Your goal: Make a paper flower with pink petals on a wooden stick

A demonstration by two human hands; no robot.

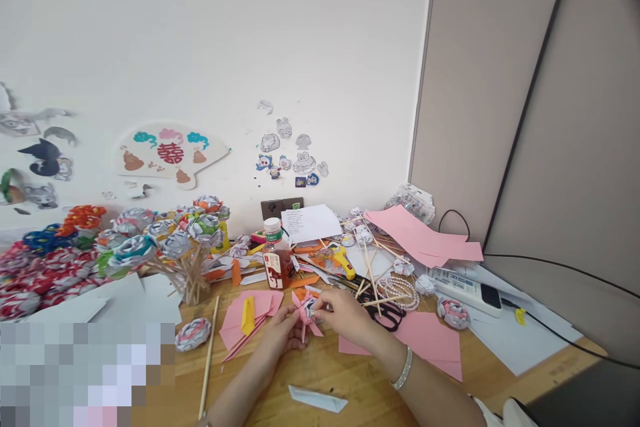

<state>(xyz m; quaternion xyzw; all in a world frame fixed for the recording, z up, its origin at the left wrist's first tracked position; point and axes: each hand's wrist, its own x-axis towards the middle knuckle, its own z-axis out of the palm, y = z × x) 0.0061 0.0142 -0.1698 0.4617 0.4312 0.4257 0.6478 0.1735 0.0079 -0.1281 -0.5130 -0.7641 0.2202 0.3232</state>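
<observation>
Between my two hands is a paper flower [306, 317] with pink strips sticking out and some grey-white and orange paper at its middle. My left hand [280, 335] grips it from the left, fingers closed on its edge. From the right, the fingertips of my right hand [336, 313] pinch at its side. Left of my left hand lie stacked pink paper sheets [235, 325] with a folded yellow strip [248, 315] on top. A folded white paper strip [318, 399] rests on the table below my hands. More pink paper [435, 343] lies under and beyond my right forearm.
A drink bottle [277, 260] stands just behind my hands. Black scissors [387, 317], a yellow glue gun [343, 262], wooden sticks and bead strings crowd the right. Finished paper flowers [135, 247] fill the left back. A power strip [467, 290] lies at right; a wooden stick [209, 353] at left.
</observation>
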